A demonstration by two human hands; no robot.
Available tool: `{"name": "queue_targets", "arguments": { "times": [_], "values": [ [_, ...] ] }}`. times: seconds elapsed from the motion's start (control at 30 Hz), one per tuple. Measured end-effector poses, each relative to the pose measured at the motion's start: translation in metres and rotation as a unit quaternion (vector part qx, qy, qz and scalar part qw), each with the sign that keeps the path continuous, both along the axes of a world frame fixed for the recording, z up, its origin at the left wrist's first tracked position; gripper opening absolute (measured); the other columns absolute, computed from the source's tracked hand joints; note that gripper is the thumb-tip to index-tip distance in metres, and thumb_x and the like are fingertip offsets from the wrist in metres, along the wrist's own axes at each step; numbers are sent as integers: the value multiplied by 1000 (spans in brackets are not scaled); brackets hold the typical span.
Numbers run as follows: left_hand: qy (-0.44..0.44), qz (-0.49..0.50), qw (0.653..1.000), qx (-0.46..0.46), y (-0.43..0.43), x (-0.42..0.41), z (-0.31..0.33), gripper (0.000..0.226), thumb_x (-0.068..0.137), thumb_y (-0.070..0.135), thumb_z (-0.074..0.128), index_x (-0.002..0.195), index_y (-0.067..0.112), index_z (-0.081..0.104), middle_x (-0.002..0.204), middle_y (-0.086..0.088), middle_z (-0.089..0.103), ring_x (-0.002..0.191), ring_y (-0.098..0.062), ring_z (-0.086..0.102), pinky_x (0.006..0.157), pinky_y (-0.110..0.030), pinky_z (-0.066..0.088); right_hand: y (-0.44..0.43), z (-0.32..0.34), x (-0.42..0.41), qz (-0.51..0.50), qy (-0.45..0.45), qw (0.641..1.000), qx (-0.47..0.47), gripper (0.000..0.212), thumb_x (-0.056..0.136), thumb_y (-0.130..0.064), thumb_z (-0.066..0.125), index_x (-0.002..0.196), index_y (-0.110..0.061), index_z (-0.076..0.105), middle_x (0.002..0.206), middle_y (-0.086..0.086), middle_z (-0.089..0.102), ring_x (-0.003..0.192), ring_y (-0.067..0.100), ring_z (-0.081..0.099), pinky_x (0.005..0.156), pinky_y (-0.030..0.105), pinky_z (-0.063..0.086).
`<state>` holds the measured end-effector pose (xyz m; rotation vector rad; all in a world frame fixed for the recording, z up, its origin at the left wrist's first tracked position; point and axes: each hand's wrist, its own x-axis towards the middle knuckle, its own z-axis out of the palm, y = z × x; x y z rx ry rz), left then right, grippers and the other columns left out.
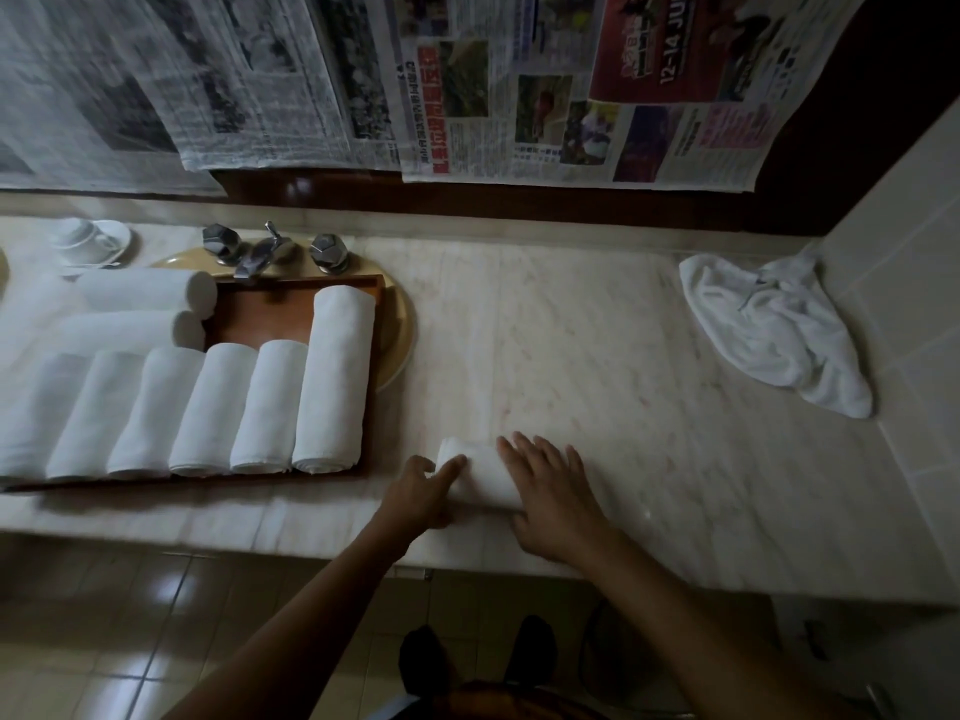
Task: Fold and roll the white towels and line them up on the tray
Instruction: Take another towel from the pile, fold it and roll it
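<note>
With fingers straight and spread, pressed the right hand flat on a small rolled towel lying on the counter, just right of the tray lined with white rolls. Set the left hand against the roll's left end, forefinger out (grip too blurred to tell).

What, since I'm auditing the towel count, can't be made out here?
Head view:
- Leftmost rolled towel: cut off by the left edge; more may follow.
- Towel roll on the countertop: near end hidden under right hand.
- Left hand: grip blurred.
- Newspaper text: too blurred.
</note>
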<state>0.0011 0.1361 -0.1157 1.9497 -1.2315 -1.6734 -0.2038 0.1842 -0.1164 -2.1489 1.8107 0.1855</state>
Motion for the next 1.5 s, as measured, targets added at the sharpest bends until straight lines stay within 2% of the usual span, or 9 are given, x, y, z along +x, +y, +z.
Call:
{"name": "queue_targets", "arguments": {
  "times": [0.1,0.23,0.43,0.57,0.67,0.83,0.97,1.17,1.5],
  "values": [
    [99,101,989,36,-6,-11,1,49,93,43,74,122,13,50,122,-21,59,100,-36,71,79,-47,65,-21,3,-8,8,-6,1000,21,94,85,-36,69,160,-28,12,156,5,34,135,30,39,109,50,37],
    [177,169,968,49,-4,-17,2,57,90,45,77,130,14,52,129,-13,51,118,-37,57,88,-54,62,-21,5,-14,8,-61,997,46,90,83,-37,71,158,-30,21,151,1,40,131,27,43,105,48,41],
    [151,128,980,-9,15,-12,12,51,79,51,84,112,17,63,121,-16,62,110,-36,64,87,-55,61,23,0,-9,-8,-194,981,7,93,79,-58,72,156,-34,27,152,-10,34,133,14,40,105,38,43],
    [161,81,980,-87,27,-1,35,50,71,50,85,104,19,64,113,-14,68,104,-36,68,85,-59,59,26,8,-16,-197,-411,886,83,89,76,-80,60,150,-36,41,147,-17,41,129,3,45,91,21,46],
    [161,28,977,-140,32,11,53,33,78,41,81,97,21,63,106,-6,70,101,-31,68,78,-44,58,5,16,-21,-262,-451,840,150,88,74,-91,49,141,-33,51,143,-10,55,122,5,56,93,27,48],
    [152,-57,967,-198,34,33,80,26,83,31,80,98,19,63,102,-6,69,94,-26,70,71,-36,58,-11,50,13,-119,-388,879,251,57,93,-80,31,122,-38,58,120,-14,61,111,5,60,90,29,52],
    [57,-6,961,-270,28,58,84,18,87,27,81,96,22,66,91,-3,70,85,-22,70,67,-39,58,-5,71,63,-51,-353,920,159,46,100,-71,41,134,-42,52,126,-10,65,105,4,64,88,38,59],
    [98,133,950,-265,19,126,88,14,91,26,77,94,15,69,93,-3,72,86,-12,68,66,-21,52,0,95,141,42,-206,977,25,99,81,-69,70,157,-39,15,153,-11,38,131,13,46,107,38,41],
    [140,180,950,-212,-2,248,96,26,99,45,63,113,24,68,113,0,71,107,-21,67,90,-41,55,-36,98,229,34,-211,976,-38,91,78,-67,68,152,-39,23,147,-13,41,117,14,55,87,30,50]
  ]
}}
